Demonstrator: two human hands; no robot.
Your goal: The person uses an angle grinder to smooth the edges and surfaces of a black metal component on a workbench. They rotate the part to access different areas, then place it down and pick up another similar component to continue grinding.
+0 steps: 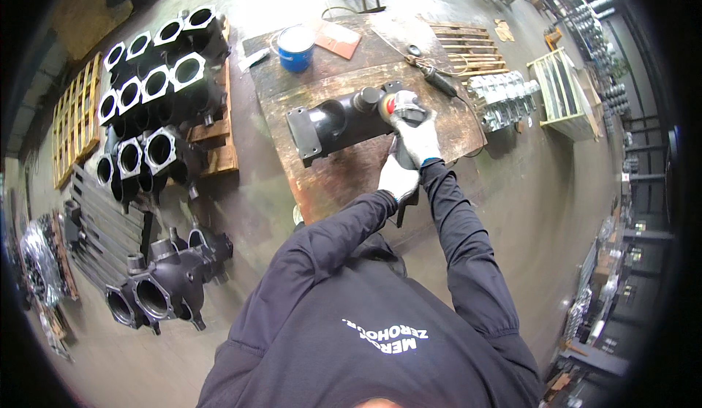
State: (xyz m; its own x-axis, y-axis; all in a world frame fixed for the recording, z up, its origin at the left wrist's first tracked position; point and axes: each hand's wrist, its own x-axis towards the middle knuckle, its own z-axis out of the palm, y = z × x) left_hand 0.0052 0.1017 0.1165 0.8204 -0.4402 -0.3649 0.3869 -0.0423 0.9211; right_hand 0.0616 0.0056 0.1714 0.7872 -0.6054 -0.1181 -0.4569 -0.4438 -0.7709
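A black cast metal pipe body (338, 124) with flanged ends lies across the wooden table (322, 189). Both my gloved hands are closed on a hand-held power grinder (414, 114) with a red and yellow disc. My right hand (420, 139) grips it near the head, and my left hand (399, 179) wraps round its body closer to me. The disc is at the right end of the casting, by a short round stub on its top; whether it touches the metal I cannot tell.
On the table stand a blue bucket (295, 58), a reddish-brown sheet (338, 39) and a second corded power tool (439, 80). Left of it, rows of black castings (157, 90) sit on a pallet. More black castings (164, 287) stand nearer me. Wrapped silvery parts (501, 99) lie to the right.
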